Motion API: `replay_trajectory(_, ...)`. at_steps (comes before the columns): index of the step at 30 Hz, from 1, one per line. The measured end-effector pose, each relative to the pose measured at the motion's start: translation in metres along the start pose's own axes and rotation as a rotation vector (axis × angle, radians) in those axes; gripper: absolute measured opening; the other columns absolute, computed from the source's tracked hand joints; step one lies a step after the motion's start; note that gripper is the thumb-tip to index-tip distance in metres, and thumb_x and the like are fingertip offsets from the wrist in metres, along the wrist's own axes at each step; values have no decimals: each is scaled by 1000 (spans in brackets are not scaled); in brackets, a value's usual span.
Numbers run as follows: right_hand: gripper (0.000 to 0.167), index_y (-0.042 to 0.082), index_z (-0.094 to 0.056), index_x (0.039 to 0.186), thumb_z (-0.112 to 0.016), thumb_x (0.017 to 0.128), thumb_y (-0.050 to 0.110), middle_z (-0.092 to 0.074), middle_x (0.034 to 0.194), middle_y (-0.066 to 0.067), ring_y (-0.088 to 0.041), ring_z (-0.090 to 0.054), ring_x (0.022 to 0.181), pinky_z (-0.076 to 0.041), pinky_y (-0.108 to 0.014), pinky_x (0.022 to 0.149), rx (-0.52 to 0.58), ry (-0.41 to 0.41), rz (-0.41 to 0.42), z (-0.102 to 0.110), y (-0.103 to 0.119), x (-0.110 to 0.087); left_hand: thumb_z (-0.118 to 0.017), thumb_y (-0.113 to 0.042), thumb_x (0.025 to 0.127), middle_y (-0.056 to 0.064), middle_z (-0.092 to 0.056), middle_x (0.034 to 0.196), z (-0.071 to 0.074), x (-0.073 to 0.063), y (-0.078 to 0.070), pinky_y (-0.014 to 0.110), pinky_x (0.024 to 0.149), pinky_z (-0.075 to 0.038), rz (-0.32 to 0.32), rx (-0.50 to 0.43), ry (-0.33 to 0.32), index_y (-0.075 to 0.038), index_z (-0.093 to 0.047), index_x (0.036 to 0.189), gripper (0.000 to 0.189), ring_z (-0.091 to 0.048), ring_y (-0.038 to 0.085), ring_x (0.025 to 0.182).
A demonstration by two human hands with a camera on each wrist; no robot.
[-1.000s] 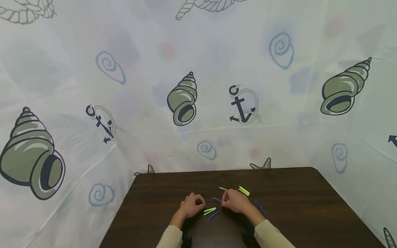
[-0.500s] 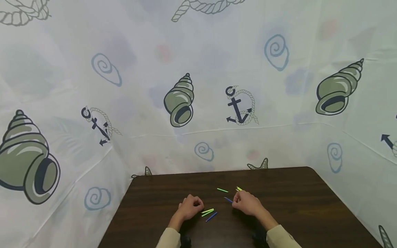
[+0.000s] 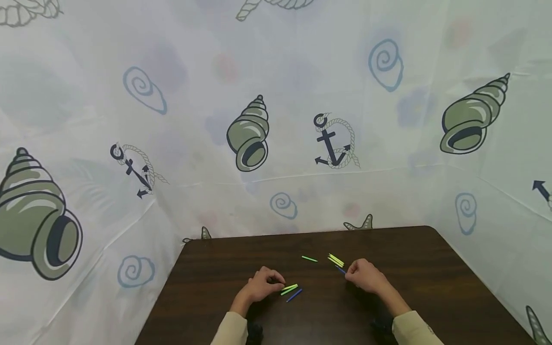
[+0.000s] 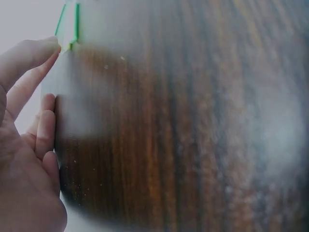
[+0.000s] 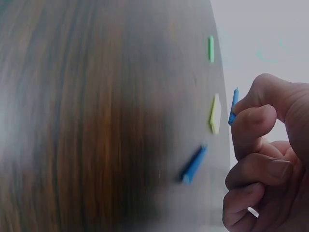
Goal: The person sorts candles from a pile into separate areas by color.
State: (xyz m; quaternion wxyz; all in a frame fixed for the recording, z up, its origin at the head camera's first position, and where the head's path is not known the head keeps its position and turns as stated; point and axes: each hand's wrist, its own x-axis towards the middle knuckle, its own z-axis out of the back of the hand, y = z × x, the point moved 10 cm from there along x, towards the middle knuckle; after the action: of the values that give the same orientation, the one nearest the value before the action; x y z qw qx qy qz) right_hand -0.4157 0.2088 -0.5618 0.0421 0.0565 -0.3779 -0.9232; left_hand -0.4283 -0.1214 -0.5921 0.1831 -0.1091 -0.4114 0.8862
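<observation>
My right hand (image 3: 366, 275) pinches a thin blue stick (image 5: 234, 102) between thumb and index finger, one end jutting out beyond the fingertips. In the head view this stick points toward a bunch of yellow sticks (image 3: 336, 260). At the left, my left hand (image 3: 260, 283) has thumb and index fingertip together at the near end of a yellow-green stick (image 3: 291, 287). A green stick (image 3: 289, 291) lies against it at a slight angle. Just in front of that pair is another blue stick (image 3: 294, 295).
A lone green stick (image 3: 309, 258) lies left of the yellow bunch. Another blue stick (image 5: 194, 165) rests on the table near my right hand. The dark wooden table (image 3: 241, 254) backs onto a patterned cloth (image 3: 194, 211).
My right hand has moved to the right with the blue stick, from beside the lone green stick to near the yellow bunch. The left hand has stayed by its pair, fingers straightening slightly.
</observation>
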Motion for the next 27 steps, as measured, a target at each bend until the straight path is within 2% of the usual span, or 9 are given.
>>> replay_trajectory(4, 18, 7, -73, 81, -71, 96, 16, -62, 66, 0, -15, -54, 59, -43, -32, 56, 29, -2, 10, 9, -12, 0, -75, -38, 101, -3, -58, 121, 3, -4, -6, 71, 100, -23, -9, 36, -15, -31, -80, 103, 8, -48, 24, 116)
replay_trajectory(8, 27, 7, -71, 72, -70, 97, 19, -55, 57, 4, -12, -46, 53, -38, -29, 53, 47, 5, 2, 11, -24, -4, -77, -41, 99, -5, -58, 120, -2, 3, 9, 65, 97, -26, -4, 46, -27, -37, -78, 99, 4, -48, 22, 113)
replay_trajectory(13, 43, 14, -56, 57, -68, 99, 18, -46, 49, 7, -9, -32, 47, -30, -26, 51, 68, 52, 0, 9, -31, -13, -77, -43, 98, -6, -56, 119, -9, 3, 14, 63, 97, -29, 16, 47, -15, -40, -76, 96, 4, -49, 22, 112)
replay_trajectory(21, 46, 15, -57, 52, -68, 97, 22, -47, 47, 8, -8, -28, 47, -27, -25, 51, 45, 24, -29, 12, -39, -13, -76, -45, 100, -2, -57, 120, -5, 0, 3, 61, 94, -30, -11, 77, -20, -34, -76, 99, 11, -50, 23, 108)
replay_trajectory(24, 49, 15, -55, 51, -69, 98, 21, -46, 46, 9, -7, -27, 47, -26, -24, 51, 36, 38, -28, 11, -42, -11, -77, -44, 99, -5, -57, 118, -4, 1, 6, 62, 96, -30, 1, 74, -32, -37, -76, 96, 8, -50, 21, 109)
replay_trajectory(27, 50, 16, -56, 51, -70, 99, 21, -46, 46, 9, -7, -26, 47, -25, -24, 51, 44, 55, -17, 11, -43, -10, -77, -40, 99, -3, -58, 118, -1, 1, 2, 63, 95, -30, -6, 80, -49, -35, -76, 95, 7, -51, 23, 109)
